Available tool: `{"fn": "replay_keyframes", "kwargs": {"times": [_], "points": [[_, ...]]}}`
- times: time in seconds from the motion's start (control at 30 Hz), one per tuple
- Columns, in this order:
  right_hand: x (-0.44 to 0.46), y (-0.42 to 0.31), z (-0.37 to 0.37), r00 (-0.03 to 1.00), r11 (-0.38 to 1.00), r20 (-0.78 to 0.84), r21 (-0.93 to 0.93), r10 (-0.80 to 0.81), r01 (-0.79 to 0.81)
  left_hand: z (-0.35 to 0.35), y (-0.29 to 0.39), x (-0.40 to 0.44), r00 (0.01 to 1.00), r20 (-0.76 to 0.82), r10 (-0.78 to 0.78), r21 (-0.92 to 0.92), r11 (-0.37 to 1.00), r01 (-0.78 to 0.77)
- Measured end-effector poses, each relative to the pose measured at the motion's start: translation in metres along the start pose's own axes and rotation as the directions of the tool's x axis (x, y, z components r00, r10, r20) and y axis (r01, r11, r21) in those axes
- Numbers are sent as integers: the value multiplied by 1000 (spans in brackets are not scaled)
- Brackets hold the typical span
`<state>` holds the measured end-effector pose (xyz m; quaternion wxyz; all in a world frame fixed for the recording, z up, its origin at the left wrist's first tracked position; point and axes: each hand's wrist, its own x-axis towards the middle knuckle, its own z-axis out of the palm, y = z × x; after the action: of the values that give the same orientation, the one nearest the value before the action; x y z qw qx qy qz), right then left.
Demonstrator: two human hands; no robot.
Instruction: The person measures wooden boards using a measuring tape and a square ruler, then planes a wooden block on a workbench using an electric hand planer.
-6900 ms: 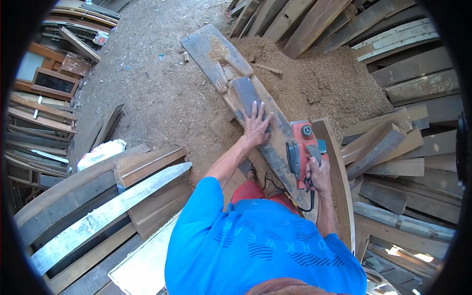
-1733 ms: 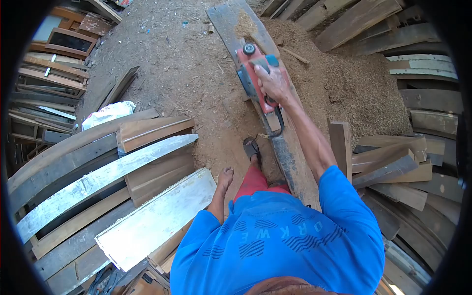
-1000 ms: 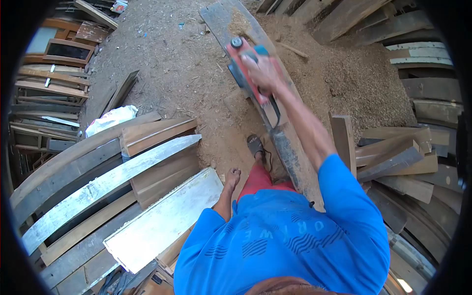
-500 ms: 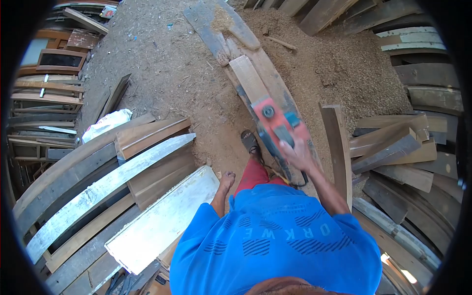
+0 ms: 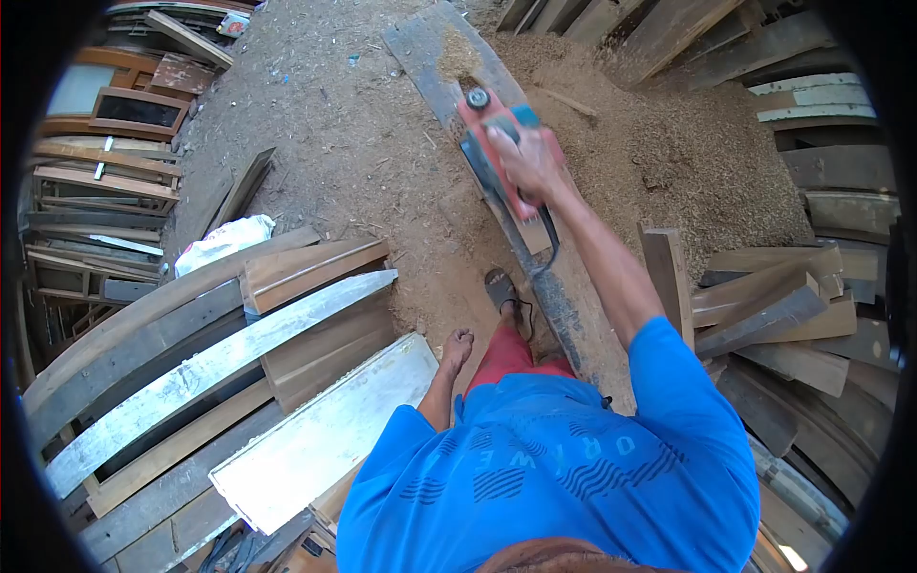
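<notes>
While the right hand (image 5: 527,164) is wrapping its fingers firmly around the rear handle of a red electric hand planer (image 5: 472,116), the left hand (image 5: 458,348) is hanging low beside the person's left thigh, its fingers curling into a loose fist; whether it is enclosing anything, I cannot tell. The planer is sitting lengthwise over a narrow wooden block (image 5: 532,234), covering most of it and leaving the pale near end showing. The block is lying along a long, worn plank bench (image 5: 565,320), which is running diagonally from beside the person's legs toward the top of the view. A dark power cord (image 5: 551,250) is looping from the back of the planer past the block's near end. At the far end of the bench, a small heap of wood shavings (image 5: 459,59) is resting on the surface.

To the right of the bench, a broad mound of shavings (image 5: 712,162) is spreading over the ground, with a thin stick (image 5: 568,102) lying near its edge. A sandalled foot (image 5: 500,288) is standing left of the bench. Near the left hand, a white-painted board (image 5: 325,435) is lying slanted beside stacked planks (image 5: 320,349), and a white bag (image 5: 224,244) is slumping behind them.
</notes>
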<state>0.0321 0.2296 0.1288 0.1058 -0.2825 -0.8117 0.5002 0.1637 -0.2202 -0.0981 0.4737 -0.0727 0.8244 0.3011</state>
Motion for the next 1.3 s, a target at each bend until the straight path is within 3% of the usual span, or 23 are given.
{"fn": "replay_keyframes", "kwargs": {"times": [0.07,0.13,0.3,0.33,0.4,0.47,0.6,0.7,0.8,0.87,0.93,1.07,1.17,1.23,1.3], "points": [[37,16,13,996,996,30,-26,-83,84,-13,-8,-3,1000,-31,3,7,1000,-3],[32,0,9,999,997,-14,57,-45,46,-25,-20,-4,997,-69,17,2,1000,-17],[-45,1,-8,976,967,133,167,170,-192,-30,-55,-17,996,-79,-52,50,997,56],[-69,27,-1,999,999,41,38,-13,11,-27,-58,-21,996,-63,-70,82,994,75],[-126,36,-6,998,997,21,-30,-66,66,-20,-62,-29,993,-35,-110,143,983,114],[-191,20,-25,983,984,124,92,139,-151,-12,-66,-24,994,36,-104,178,979,96],[-258,29,-38,960,974,200,77,195,-214,11,-63,-22,998,54,16,213,977,-27],[-232,24,-24,973,979,130,45,192,-199,25,-55,-16,998,51,35,102,994,-40],[-165,1,-7,994,988,40,114,104,-108,33,-48,-10,1000,-11,-3,5,1000,3],[-111,-6,6,998,982,30,177,64,-68,26,-38,-11,999,34,-36,-3,999,36],[-54,-24,11,995,991,39,91,97,-100,19,-32,-10,998,31,-60,-31,998,61],[52,37,58,952,955,-101,-110,-288,277,-6,-35,-9,999,-33,-33,-28,999,32],[16,-24,21,1000,993,13,117,17,-18,-23,-52,4,996,-90,-19,-7,1000,18],[-21,-27,4,987,981,102,140,123,-137,-38,-38,-15,994,-61,-95,-36,995,93],[-64,-4,-1,985,983,93,101,147,-157,-35,-56,-9,995,-96,-40,51,998,45]]}}
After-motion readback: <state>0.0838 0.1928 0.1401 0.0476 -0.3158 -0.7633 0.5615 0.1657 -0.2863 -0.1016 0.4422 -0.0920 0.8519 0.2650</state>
